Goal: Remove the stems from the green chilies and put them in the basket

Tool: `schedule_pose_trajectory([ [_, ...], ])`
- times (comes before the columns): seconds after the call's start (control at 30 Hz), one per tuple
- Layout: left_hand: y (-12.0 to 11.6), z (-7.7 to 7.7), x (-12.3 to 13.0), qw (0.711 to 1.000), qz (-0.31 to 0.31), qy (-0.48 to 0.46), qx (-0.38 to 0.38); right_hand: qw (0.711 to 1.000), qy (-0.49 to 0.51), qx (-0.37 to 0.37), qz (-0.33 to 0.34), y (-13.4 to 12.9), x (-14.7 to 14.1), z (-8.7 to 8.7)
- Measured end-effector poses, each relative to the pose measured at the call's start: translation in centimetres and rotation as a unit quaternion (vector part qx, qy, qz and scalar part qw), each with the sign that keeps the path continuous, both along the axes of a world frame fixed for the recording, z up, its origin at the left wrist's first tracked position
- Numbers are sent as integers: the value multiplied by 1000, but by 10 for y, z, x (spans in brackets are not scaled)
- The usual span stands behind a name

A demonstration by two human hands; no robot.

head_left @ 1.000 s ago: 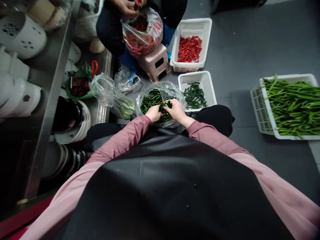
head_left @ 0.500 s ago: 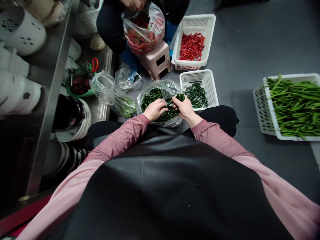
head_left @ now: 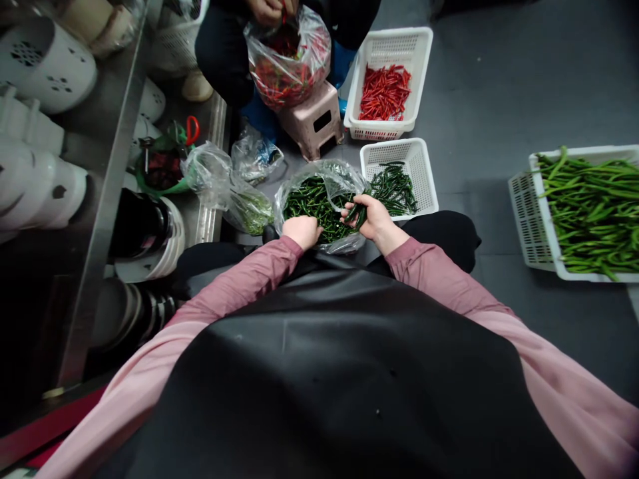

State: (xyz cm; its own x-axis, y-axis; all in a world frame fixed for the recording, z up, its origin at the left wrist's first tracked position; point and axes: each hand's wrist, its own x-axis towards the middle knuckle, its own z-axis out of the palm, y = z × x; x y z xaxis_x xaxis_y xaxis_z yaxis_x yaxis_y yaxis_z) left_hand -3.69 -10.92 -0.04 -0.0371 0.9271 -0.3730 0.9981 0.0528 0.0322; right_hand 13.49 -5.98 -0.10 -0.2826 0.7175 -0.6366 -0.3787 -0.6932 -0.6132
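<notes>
Between my knees stands a clear plastic bag [head_left: 287, 193] full of dark green chili peppers [head_left: 310, 198]. My left hand [head_left: 301, 232] is at the bag's near left edge, its fingers curled down over the peppers; what they grip, if anything, is hidden. My right hand [head_left: 372, 217], above the bag's right side, holds several green chili peppers [head_left: 356, 214] in its curled fingers. Just beyond it sits a small white basket [head_left: 424, 179] with more green chilies [head_left: 392, 188] inside.
A co-worker's hands [head_left: 272, 10] are over a bag of red chilies [head_left: 284, 76] on a stool [head_left: 314, 120]. Behind is a white basket [head_left: 422, 66] of red chilies. At right stands a basket [head_left: 532, 219] of long green pods. Metal shelving [head_left: 107, 146] with white pots lines the left.
My left hand has dropped away from my right hand toward the bag's near left edge. My right hand has turned, its fingers loosened around the chilies. The co-worker's hands moved slightly.
</notes>
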Motion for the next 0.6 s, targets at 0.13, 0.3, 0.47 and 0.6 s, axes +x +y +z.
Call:
schedule_pose_trajectory([
  [0.13,5,-13,3,997,28,-72,-15,997,16,-5,71,-11,-1,-8],
  [0.3,19,4,-5,901,197,-384,-47,989,-24,57,133,-22,-6,-16],
  [0.47,21,10,10,806,282,-518,-54,980,37,83,177,-25,-14,-17],
  [0.6,12,10,15,804,271,-526,-56,987,46,94,121,-22,-13,-18],
])
